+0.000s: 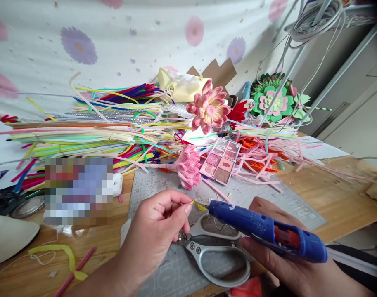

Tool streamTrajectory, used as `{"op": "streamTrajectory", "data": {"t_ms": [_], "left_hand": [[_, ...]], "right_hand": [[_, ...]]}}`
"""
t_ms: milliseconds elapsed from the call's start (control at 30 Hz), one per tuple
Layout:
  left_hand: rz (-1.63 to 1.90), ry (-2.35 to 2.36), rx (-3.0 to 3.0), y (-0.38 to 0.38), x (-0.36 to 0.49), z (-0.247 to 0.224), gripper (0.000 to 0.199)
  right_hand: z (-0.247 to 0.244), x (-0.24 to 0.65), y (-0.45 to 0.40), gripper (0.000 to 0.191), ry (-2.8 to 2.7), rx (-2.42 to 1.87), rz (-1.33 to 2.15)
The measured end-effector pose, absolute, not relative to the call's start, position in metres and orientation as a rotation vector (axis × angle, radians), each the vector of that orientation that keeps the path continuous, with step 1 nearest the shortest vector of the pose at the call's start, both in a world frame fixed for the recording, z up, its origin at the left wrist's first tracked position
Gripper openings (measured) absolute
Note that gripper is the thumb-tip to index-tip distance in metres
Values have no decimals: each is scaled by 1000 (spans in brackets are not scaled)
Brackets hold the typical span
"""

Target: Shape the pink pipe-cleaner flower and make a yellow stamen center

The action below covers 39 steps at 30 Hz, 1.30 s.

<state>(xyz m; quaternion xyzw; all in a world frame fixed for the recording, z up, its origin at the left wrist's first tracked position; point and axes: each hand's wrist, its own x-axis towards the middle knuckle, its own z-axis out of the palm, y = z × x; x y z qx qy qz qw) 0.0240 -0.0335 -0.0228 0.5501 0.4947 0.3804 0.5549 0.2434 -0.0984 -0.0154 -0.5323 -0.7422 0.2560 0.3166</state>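
Note:
My left hand [163, 222] pinches a tiny yellow piece [192, 202] between thumb and index finger at the middle of the view. My right hand [278, 247] is wrapped round a blue glue gun [244, 220], whose metal nozzle points left at the yellow piece, close to its tip. Beneath both hands lie silver-handled scissors [221, 264] on a grey cutting mat [166, 274]; my left hand hides their blades. Just beyond my left hand is a pink fuzzy flower [188, 167], lying on its side. A small yellow bit [202, 207] shows behind the nozzle.
Bundles of coloured fuzzy stems [73, 138] stretch across the back left. A makeup palette [221, 161], a larger pink flower [209, 108] and pink stem pieces [253, 161] lie beyond the mat. A green paper flower [272, 103] stands back right. A yellow strip [69, 255] lies front left.

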Motion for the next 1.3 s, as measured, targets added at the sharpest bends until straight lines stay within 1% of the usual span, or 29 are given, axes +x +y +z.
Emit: {"op": "streamTrajectory", "data": {"t_ms": [267, 467, 767, 933, 1067, 1100, 1233, 1300], "left_hand": [[902, 1177, 1309, -34, 24, -25, 14], [896, 1170, 1333, -33, 22, -28, 12], [898, 1145, 1350, -33, 22, -30, 12], [891, 1159, 1364, -34, 22, -28, 10], [831, 1104, 1271, -32, 23, -26, 13], [821, 1080, 1234, -31, 22, -26, 14], [799, 1011, 1121, -29, 23, -26, 16], [782, 993, 1101, -29, 23, -25, 16]], "right_hand": [[-15, 244, -98, 18, -1987, -1397, 704], [-16, 244, -100, 22, -1944, -1402, 705], [-15, 245, -98, 19, -1983, -1437, 776], [-17, 246, -100, 22, -1959, -1430, 677], [-19, 272, -95, 18, -1847, -1505, 674], [-19, 283, -92, 20, -1788, -1553, 705], [-21, 341, -82, 42, -1566, -1842, 794], [-24, 364, -80, 49, -1529, -2008, 880]]}}
